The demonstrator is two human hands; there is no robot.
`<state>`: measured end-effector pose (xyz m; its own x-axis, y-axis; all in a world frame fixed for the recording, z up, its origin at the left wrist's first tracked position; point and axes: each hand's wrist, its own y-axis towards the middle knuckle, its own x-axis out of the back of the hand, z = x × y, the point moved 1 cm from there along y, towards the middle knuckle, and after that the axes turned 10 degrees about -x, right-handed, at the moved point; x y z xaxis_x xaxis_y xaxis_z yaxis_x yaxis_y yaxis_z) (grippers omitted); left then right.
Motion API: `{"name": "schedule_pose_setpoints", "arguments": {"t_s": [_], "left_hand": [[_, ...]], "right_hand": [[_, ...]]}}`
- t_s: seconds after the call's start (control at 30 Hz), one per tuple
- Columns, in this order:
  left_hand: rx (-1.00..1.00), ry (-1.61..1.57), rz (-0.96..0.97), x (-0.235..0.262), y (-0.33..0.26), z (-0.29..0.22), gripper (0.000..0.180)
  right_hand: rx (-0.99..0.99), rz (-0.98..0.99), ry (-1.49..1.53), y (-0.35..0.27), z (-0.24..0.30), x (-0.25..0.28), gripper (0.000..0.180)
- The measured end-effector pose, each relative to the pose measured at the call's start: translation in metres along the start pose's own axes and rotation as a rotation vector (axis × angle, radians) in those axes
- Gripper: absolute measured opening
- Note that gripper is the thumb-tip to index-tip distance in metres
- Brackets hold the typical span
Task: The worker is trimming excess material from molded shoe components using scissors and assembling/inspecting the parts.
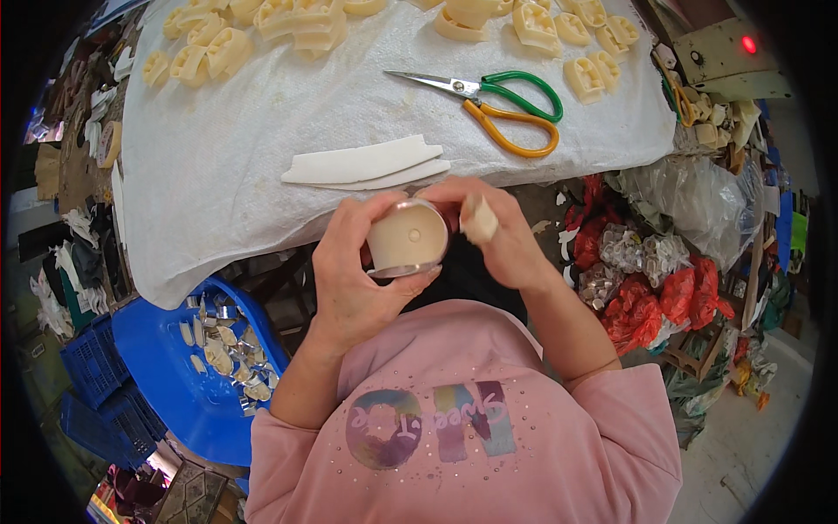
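My left hand (349, 266) is closed round a cream, rounded block (407, 234) with a small circle on its face and shiny edges; it looks like a shoe heel. My right hand (502, 240) is at the block's far right side, its fingers curled. A small cream piece (479, 220), slightly blurred, sticks out of that hand; its kind does not show. Just beyond both hands, two white curved strips (362, 162) lie overlapping on the white-covered table (209, 175). Farther back are scissors (489, 105) with one green and one orange handle, blades apart.
Several cream moulded blocks (209, 52) sit along the table's far side, with more (585, 79) at the back right. A blue tub (166, 367) with silvery and cream scraps stands at my left. Red and clear plastic bags (633, 314) lie low at my right.
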<state>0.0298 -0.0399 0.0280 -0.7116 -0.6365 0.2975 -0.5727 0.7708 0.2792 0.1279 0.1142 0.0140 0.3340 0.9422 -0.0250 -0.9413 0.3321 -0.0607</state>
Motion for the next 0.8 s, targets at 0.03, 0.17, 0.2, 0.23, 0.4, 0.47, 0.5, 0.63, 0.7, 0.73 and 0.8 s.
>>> {"name": "schedule_pose_setpoints", "arguments": {"t_s": [0.03, 0.17, 0.2, 0.23, 0.4, 0.47, 0.5, 0.63, 0.7, 0.73, 0.8], "left_hand": [[0.0, -0.005, 0.005, 0.002, 0.001, -0.002, 0.061], [-0.242, 0.304, 0.059, -0.001, 0.006, -0.014, 0.059], [-0.25, 0.345, 0.034, -0.001, 0.006, -0.016, 0.06], [-0.25, 0.346, 0.035, -0.001, 0.005, -0.014, 0.06], [-0.307, 0.284, 0.046, -0.004, 0.003, -0.013, 0.062], [-0.306, 0.316, 0.017, -0.005, 0.005, -0.015, 0.061], [-0.303, 0.343, -0.012, -0.006, 0.005, -0.016, 0.06], [-0.307, 0.384, 0.01, -0.009, 0.007, -0.011, 0.059], [-0.348, 0.427, -0.05, -0.011, 0.006, -0.01, 0.058], [-0.346, 0.428, -0.05, -0.012, 0.004, -0.009, 0.058], [-0.375, 0.502, -0.081, -0.017, 0.002, -0.008, 0.057]], "right_hand": [[-0.223, 0.1, 0.271, 0.001, 0.002, 0.003, 0.024], [-0.417, 0.137, 0.443, 0.01, 0.006, 0.004, 0.02], [-0.433, 0.126, 0.412, 0.01, 0.011, 0.003, 0.019], [-0.433, 0.126, 0.414, 0.01, 0.012, 0.005, 0.019], [0.049, 0.115, -0.462, 0.008, 0.016, 0.009, 0.018], [0.041, 0.048, -0.454, 0.006, 0.014, 0.003, 0.018], [0.029, -0.019, -0.447, 0.004, 0.014, 0.0, 0.02], [-0.283, -0.028, 0.168, -0.002, 0.004, -0.004, 0.015], [-0.318, 0.107, 0.204, -0.004, 0.002, 0.005, 0.017], [-0.336, 0.124, 0.269, -0.005, 0.004, 0.003, 0.017], [-0.354, 0.141, 0.333, -0.009, 0.002, -0.004, 0.018]]}}
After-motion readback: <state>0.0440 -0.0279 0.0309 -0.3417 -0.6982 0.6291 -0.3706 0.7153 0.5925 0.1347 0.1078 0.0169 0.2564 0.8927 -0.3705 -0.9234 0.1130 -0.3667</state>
